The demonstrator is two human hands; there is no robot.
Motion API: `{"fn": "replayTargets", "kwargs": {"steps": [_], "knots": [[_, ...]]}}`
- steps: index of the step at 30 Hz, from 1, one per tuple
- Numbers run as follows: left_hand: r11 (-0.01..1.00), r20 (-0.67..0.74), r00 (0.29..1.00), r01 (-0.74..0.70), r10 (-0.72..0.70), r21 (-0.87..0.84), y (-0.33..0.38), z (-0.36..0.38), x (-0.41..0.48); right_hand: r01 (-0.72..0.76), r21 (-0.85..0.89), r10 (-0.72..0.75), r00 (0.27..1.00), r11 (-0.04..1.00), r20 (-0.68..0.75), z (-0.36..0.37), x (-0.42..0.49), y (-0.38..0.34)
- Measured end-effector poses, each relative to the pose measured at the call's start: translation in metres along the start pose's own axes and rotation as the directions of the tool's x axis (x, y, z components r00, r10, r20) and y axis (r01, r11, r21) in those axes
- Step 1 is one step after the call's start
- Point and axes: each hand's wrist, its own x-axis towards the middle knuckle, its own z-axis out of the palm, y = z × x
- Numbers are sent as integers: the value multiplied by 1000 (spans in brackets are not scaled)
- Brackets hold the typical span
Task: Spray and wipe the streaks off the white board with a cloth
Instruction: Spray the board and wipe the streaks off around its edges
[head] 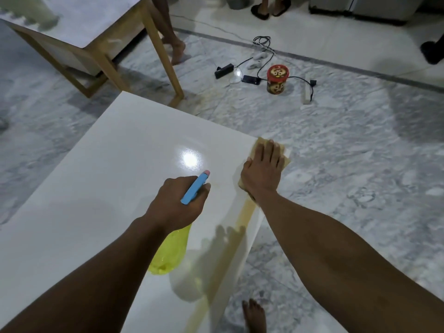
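Observation:
A glossy white board (pixel 103 164) fills the lower left and reflects a lamp as a bright spot. My left hand (pixel 177 203) grips a spray bottle (pixel 171 251) with a yellow body and a blue head, its pink nozzle pointing away over the board. My right hand (pixel 263 169) lies flat, fingers straight, pressing a tan cloth (pixel 284 159) onto the board's right corner. A faint streak shows on the surface between the two hands.
A wooden table (pixel 101 27) stands at the back left. On the marble floor behind the board lie cables, a phone (pixel 251 79) and a red tin (pixel 277 79). Other people's feet show at the top. My bare foot (pixel 254 316) is beside the board's edge.

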Motion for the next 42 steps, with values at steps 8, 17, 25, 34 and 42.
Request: {"fn": "replayTargets", "kwargs": {"steps": [8, 17, 25, 34, 42], "knots": [[998, 6, 1000, 23, -22, -52, -5, 14, -14, 8, -46, -9, 1000, 999, -22, 10, -6, 2], [993, 0, 999, 42, -42, -112, -28, 15, -53, 28, -50, -27, 1000, 998, 16, 12, -64, -3], [993, -13, 1000, -1, -1, -117, -55, 6, -118, 59, -44, -57, 998, 997, 25, 24, -184, -24], [989, 11, 996, -83, 85, -120, -109, 0, -257, 47, 10, -47, 999, 999, 18, 45, -379, -63], [986, 1, 995, -101, 102, -130, -175, -1, -365, 33, 49, -33, 999, 998, 8, 65, -505, -90]]}}
